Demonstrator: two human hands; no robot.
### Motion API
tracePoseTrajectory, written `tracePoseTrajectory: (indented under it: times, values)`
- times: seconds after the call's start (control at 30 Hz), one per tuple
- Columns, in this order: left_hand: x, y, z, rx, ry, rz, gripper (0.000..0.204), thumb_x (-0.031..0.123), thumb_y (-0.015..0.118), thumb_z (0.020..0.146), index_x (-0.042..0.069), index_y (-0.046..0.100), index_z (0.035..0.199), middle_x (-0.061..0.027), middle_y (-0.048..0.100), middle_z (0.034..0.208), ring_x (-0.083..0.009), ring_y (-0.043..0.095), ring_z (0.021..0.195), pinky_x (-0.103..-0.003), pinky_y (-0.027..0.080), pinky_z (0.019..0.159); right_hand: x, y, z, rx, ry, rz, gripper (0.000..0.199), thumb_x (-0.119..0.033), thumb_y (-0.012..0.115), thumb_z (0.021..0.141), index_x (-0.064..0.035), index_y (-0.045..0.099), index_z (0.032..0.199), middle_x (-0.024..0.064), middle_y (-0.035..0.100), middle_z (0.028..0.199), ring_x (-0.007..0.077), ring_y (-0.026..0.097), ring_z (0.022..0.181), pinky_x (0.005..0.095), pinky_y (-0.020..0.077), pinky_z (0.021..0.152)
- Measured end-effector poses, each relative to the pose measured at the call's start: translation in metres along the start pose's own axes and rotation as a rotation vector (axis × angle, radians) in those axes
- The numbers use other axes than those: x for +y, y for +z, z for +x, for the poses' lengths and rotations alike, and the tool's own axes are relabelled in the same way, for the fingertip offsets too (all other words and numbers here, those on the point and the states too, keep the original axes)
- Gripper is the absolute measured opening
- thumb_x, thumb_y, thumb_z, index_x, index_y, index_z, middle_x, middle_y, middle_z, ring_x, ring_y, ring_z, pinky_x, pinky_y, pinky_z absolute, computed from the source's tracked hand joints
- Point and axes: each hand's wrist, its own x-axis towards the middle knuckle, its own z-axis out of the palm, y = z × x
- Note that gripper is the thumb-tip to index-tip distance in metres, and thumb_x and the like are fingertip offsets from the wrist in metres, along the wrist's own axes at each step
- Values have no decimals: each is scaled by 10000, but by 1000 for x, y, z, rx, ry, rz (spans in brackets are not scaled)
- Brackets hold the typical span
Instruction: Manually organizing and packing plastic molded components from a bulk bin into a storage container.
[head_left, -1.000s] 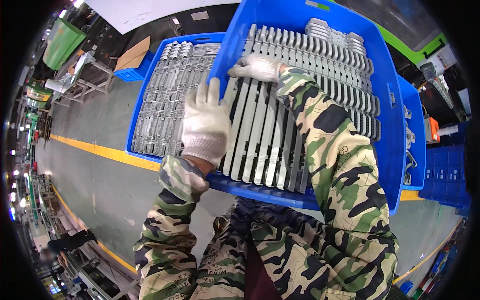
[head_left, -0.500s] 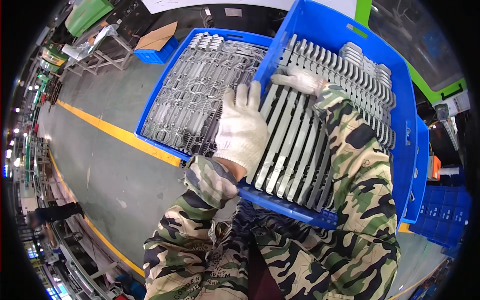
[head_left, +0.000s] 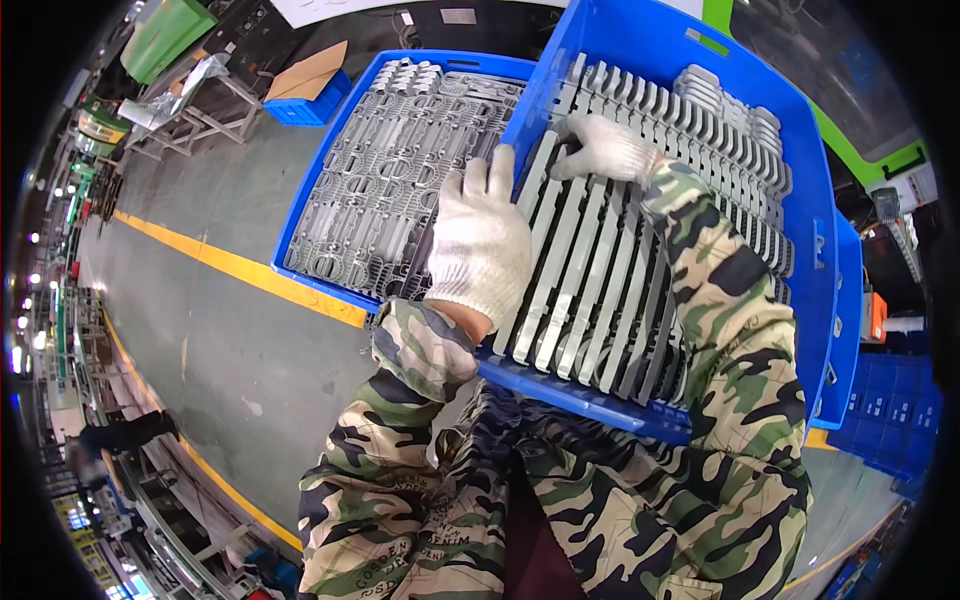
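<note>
My left hand (head_left: 480, 240), in a white knit glove, lies along the left wall of a blue crate (head_left: 822, 250), fingers stretched out near its upper edge. Inside that crate, grey metal parts (head_left: 568, 280) stand on edge in a close row, long and slim with dark gaps between them. My right hand (head_left: 608, 150), gloved likewise, is over the far ends of the leftmost parts. Its thumb and fingers are apart, and no part is visibly lifted. More grey parts with curved ends (head_left: 690, 130) fill the crate's far and right sides.
Left of the crate, a lower blue tray (head_left: 283, 250) holds flat-laid grey castings. A blue box with a cardboard flap (head_left: 300, 108) stands on the floor farther off. Blue bins (head_left: 880, 420) are stacked at the right. A person (head_left: 120, 440) is at the far left beside a production line.
My right hand has shifted slightly right, and its thumb and fingers have spread apart. The left hand has stayed by the crate wall. The view has tilted a little.
</note>
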Motion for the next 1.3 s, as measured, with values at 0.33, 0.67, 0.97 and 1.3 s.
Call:
tracePoseTrajectory:
  times: [0.33,0.67,0.97,1.3]
  values:
    - [2,8,11,90,3,-99,266,225,733,920,-15,827,986,-251,533,1609,-403,558,1416,-528,483,1141,45,11,10,143,-117,110,659,-383,851,878,48,730,1361,187,793,1218,281,748,1130,379,559,1064]
    - [-1,3,17,-175,-28,77,410,241,716,950,73,784,1317,-212,461,1671,-357,526,1494,-463,483,1190,-1,43,-41,474,-303,-400,377,-388,780,978,-119,764,1241,83,779,1147,299,756,1091,415,622,953]
    - [-2,8,14,-151,-116,2,398,346,820,929,31,841,1173,-136,513,1573,-308,574,1355,-415,511,1082,-34,61,-41,9,-711,-589,258,-267,699,961,-159,825,1159,56,794,1119,313,766,1057,451,649,882]
    - [0,0,10,-166,-200,-199,225,221,783,883,63,841,1033,-210,505,1664,-404,663,1300,-497,595,1050,-51,43,-33,-171,-631,-534,318,-381,718,965,-148,846,1141,108,820,1072,343,779,997,474,624,890]
